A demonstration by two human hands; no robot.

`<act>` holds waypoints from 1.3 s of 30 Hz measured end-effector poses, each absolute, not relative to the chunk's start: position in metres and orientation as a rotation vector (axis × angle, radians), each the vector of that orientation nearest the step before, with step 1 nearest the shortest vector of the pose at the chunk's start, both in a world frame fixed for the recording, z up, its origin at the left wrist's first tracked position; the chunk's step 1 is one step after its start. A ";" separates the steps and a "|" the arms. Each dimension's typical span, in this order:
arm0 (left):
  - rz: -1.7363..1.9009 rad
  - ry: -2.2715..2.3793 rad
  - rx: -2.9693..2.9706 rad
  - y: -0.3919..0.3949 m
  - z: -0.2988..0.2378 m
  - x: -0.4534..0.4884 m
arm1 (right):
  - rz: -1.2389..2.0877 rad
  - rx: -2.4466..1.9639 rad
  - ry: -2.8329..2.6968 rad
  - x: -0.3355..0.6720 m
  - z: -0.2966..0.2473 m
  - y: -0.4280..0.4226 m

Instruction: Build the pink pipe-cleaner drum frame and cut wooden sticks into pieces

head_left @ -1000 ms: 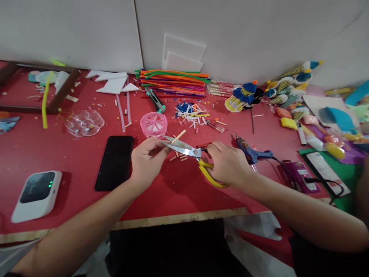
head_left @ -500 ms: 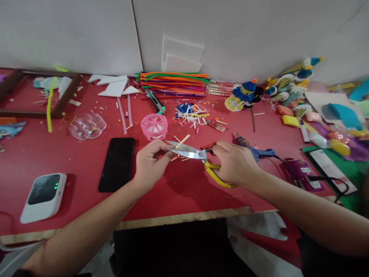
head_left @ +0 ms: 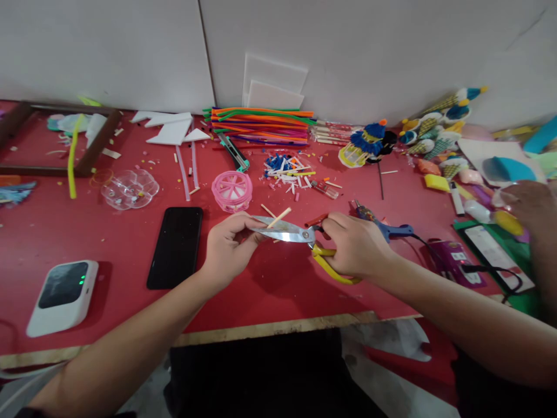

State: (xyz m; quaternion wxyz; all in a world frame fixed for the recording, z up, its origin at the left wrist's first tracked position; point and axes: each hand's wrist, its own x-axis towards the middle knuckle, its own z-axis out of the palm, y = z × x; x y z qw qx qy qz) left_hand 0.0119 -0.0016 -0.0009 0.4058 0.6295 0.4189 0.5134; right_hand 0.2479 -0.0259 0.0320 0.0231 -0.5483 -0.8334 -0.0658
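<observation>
My right hand (head_left: 354,247) grips the yellow handles of a pair of scissors (head_left: 293,235), whose steel blades point left over the red table (head_left: 270,290). My left hand (head_left: 228,247) pinches a thin wooden stick (head_left: 278,218) at the blade tips; the stick pokes up to the right across the blades. A few short cut stick pieces (head_left: 267,210) lie just behind the blades.
A black phone (head_left: 175,246) and a white device (head_left: 61,296) lie to the left. A pink wheel (head_left: 232,190), cut scraps (head_left: 289,173), pipe cleaners (head_left: 261,125) and a blue glue gun (head_left: 385,227) surround the hands. Another person's hand (head_left: 528,203) reaches in at the right.
The scissor blades have come nearly together on the stick. Another person's hand has come into view at the right edge.
</observation>
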 end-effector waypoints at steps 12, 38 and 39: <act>1.147 1.004 1.568 -0.002 0.001 0.013 | -0.119 -1.663 -2.803 0.258 0.033 -0.011; 1.138 1.175 1.545 -0.002 0.000 0.012 | 0.139 -1.917 -2.747 0.239 0.037 -0.018; 1.135 1.149 1.552 -0.002 0.000 0.013 | 0.115 -1.885 -2.753 0.242 0.035 -0.018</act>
